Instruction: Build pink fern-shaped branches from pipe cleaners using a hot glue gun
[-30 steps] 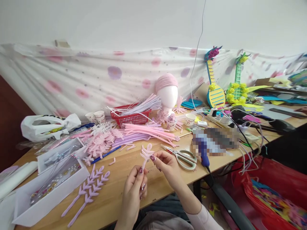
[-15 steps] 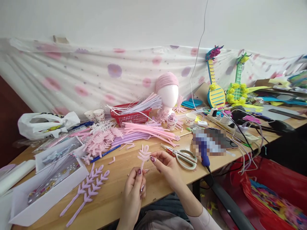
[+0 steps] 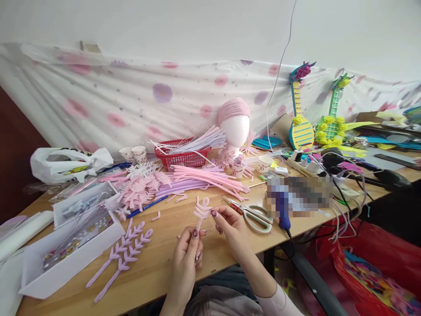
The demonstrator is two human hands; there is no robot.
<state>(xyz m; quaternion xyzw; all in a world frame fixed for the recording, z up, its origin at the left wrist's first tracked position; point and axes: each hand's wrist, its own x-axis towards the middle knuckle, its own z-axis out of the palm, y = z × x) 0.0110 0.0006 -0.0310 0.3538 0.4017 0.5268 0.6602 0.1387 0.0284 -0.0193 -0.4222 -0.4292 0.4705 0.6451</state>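
Note:
A pale pink pipe-cleaner sprig (image 3: 201, 210) stands upright over the table's front part, with a loop on top and paired leaves below. My left hand (image 3: 187, 254) is closed round its lower stem, thumb on the near side. At the sprig's right edge, my right hand (image 3: 230, 226) pinches the tip of a leaf between thumb and forefinger. Two lilac pipe-cleaner sprigs (image 3: 124, 255) lie on the wood to the left of my hands. Scissors (image 3: 258, 217) with pale handles rest just beyond my right hand.
Pink pipe cleaners (image 3: 207, 177) lie behind my hands, near a red basket (image 3: 184, 160) and a foam head (image 3: 237, 131). White boxes (image 3: 70, 259) of beads stand left. A blue glue gun (image 3: 283, 210), partly blurred out, and cables are right. A red bag (image 3: 371, 250) sits below the table's edge.
The whole scene sits slightly further right in the view. Both hands keep nearly the same hold on the pink sprig.

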